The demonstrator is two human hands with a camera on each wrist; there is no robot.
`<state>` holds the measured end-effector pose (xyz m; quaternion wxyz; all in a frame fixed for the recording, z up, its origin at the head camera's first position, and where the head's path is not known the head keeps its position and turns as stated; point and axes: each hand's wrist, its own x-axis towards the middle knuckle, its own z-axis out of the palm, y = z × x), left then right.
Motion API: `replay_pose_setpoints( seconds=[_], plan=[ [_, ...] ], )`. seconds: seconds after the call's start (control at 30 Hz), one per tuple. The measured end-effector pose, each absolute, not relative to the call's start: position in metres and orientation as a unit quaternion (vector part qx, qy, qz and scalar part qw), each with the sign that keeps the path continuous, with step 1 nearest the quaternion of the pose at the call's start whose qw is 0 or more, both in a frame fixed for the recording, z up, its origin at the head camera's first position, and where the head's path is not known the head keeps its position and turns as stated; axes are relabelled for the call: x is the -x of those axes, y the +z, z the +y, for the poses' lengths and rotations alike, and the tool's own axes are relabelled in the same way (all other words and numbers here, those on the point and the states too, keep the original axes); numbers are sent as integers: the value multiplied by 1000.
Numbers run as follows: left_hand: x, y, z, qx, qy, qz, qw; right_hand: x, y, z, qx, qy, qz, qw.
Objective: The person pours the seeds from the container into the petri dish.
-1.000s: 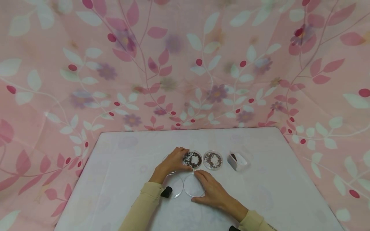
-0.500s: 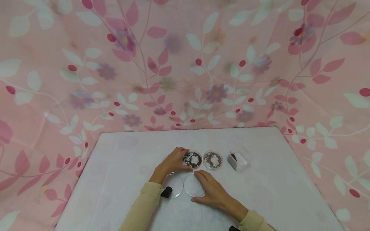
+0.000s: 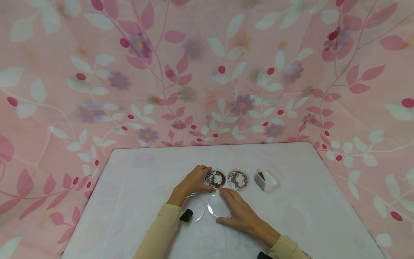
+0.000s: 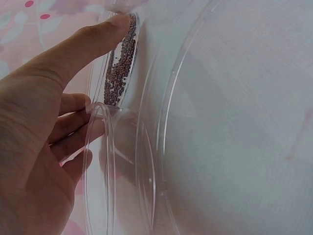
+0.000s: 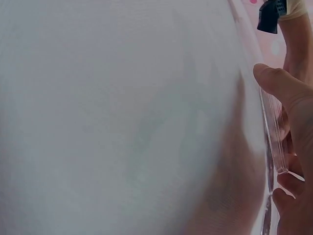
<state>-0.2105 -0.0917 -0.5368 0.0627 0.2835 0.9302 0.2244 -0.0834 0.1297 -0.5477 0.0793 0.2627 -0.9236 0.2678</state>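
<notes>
Dishes counted on the white table (image 3: 136, 201): two filled petri dishes, two clear empty lids in front, one more clear dish partly hidden under the left hand, plus one small rectangular plastic tub (image 3: 266, 180) at the right with dark and white contents. The left filled dish (image 3: 215, 178) and the right filled dish (image 3: 238, 179) are seen side by side, just apart, each round, clear-walled, holding dark brown granules with a white patch in the middle. The held lid (image 3: 219, 207) is round, transparent, shallow-rimmed, lying just in front of the left filled dish near the table's middle; a second lid (image 3: 195, 210) is seen just beside it on the left.

The left hand (image 3: 193, 182) is laid palm down behind the second lid, thumb and fingertips curled against the rim of the left filled dish, which is gripped at its left edge; in the left wrist view the thumb (image 4: 93, 41) is pressed on that rim. The right hand (image 3: 238, 212) is stretched forward from a beige sleeve (image 3: 286, 250), fingers spread round the right edge of the held lid, thumb at the near edge, so the lid is pinched by its rim; whether it is lifted off the table cannot be told. A pink floral curtain (image 3: 207, 72) is hung behind
</notes>
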Motion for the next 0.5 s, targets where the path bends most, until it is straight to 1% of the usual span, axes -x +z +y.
replay_pose_setpoints(
  seconds=[0.27,0.5],
  plan=[
    [212,-538,-92,-296,218,929,49,99,-531,138,-255,273,-922,103],
    [211,-536,-92,-285,230,928,68,118,-514,149,-238,287,-922,105]
  ],
)
